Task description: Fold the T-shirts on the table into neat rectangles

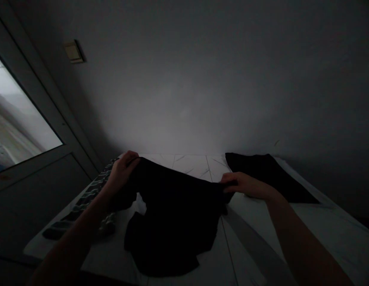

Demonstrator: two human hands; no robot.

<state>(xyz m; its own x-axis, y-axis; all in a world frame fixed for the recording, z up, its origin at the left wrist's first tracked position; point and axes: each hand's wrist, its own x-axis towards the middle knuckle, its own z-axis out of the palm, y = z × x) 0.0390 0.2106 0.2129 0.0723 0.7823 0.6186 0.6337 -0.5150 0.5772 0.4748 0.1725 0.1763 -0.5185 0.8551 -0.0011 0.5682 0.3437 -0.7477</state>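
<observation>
Lifting a black garment [172, 226] by its upper edge, two bare forearms reach in from the bottom corners of the frame: the left forearm [68, 242] from lower left, the right forearm [303, 246] from lower right. The cloth is soft and so dark that seams and the kind of garment cannot be made out. It sags in a slack curve between the hands, with its lower part bunched on a white, grey-veined worktop [321, 232] at lower centre. A small white patch shows through a gap left of the middle. The left hand [123, 171], at centre left, has its fingers [133, 161] curled together, pinching the edge of the cloth. The right hand [244, 185] stretches in almost level from the right, its fingers [227, 178] pressed together and clamped on the opposite edge. Just beyond that hand, a second black cloth [270, 174] lies flat on the far right of the worktop. Along the left edge of the worktop runs a grey ribbed strip [80, 202], its exact kind too dim to tell. Farther off, a glass door pane [17, 119] glows at the left of the frame, a pale wall switch [74, 51] sits at upper left, and a grey wall [187, 79] fills the top.
</observation>
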